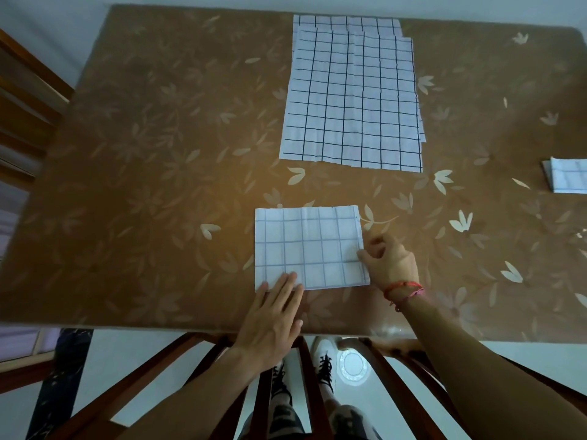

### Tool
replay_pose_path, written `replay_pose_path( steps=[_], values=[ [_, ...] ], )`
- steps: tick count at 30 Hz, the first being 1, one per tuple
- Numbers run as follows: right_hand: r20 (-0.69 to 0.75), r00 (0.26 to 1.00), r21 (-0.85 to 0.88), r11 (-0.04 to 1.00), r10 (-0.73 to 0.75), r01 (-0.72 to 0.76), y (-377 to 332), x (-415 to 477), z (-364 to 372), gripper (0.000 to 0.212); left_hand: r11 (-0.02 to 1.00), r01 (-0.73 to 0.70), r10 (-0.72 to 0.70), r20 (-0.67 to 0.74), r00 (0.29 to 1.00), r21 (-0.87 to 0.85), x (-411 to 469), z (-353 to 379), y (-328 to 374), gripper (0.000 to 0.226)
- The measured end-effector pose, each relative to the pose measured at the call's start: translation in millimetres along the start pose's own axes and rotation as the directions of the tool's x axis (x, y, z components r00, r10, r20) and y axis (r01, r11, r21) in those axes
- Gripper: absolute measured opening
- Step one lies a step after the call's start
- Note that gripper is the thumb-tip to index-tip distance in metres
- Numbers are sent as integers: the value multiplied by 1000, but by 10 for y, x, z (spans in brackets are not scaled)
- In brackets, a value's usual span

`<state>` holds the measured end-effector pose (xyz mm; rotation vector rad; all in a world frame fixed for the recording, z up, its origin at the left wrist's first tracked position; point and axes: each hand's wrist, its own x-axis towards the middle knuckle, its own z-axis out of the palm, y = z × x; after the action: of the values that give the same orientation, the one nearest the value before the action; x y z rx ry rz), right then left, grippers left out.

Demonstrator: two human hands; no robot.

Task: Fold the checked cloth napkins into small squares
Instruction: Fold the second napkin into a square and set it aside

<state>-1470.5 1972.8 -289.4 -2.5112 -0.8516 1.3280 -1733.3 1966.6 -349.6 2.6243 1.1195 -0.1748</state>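
Two hands work a folded white cloth napkin with thin dark checks (309, 247), lying at 6 o'clock on the table (158, 154).

Both forearms reach in over the near edge. The left hand (273, 315) lies flat, fingers straight and together, its fingertips pressing the napkin's corner at 7 o'clock. The right hand (392, 262), with red thread bracelets (403, 289) at the wrist, is curled at the napkin's 3 o'clock edge, thumb and fingers pinching the cloth there. A stack of unfolded white checked napkins (352, 96) lies flat at 12 o'clock, well apart from the folded one. A small folded checked square (567, 179) sits at 3 o'clock, cut by the frame. The table wears a glossy brown cover printed with pale leaves. A dark wooden chair (25, 100) stands at 9 o'clock beside it, on a pale floor.
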Motion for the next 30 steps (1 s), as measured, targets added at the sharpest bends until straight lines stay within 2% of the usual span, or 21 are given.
replay_pose_path(
  steps=[1,2,3,4,6,8,10,12,14,20,24,30],
  values=[
    [16,999,-141,989,-37,39,5,-96,25,6,1000,-1,1,1,1000,8,3,8,-4,62],
    [-73,985,-240,962,-156,134,-22,-146,63,10,1000,-1,1,3,1000,15,7,11,-10,62],
    [-237,904,-308,910,-356,278,-46,-161,153,19,1000,-1,1,4,1000,18,9,15,-15,62],
    [-275,797,-373,824,-538,427,-83,-207,255,29,1000,-1,1,6,1000,17,10,17,-19,63],
    [-143,651,-505,621,-745,600,-69,-239,500,47,1000,-4,4,12,1000,15,6,19,-21,63],
    [66,601,-570,465,-796,678,11,-374,752,60,1000,-16,16,7,1000,14,4,20,-21,63],
    [205,528,-640,295,-824,709,138,-465,967,61,999,-35,35,-11,999,0,-2,24,-33,60],
    [241,535,-671,259,-810,695,190,-454,1069,62,998,-65,65,-23,998,-2,-12,29,-59,58],
    [241,575,-674,291,-782,679,202,-447,1110,63,996,-86,86,-16,996,6,-20,37,-81,59],
    [271,624,-680,313,-733,663,202,-481,1132,62,995,-92,93,-9,996,34,-26,22,-90,59],
    [295,658,-694,318,-692,646,211,-472,1125,67,999,-46,47,-13,999,27,-70,10,-133,59],
    [244,703,-715,366,-668,596,318,-458,1006,71,999,36,-35,-18,999,27,-249,-7,-285,62]
  ],
)
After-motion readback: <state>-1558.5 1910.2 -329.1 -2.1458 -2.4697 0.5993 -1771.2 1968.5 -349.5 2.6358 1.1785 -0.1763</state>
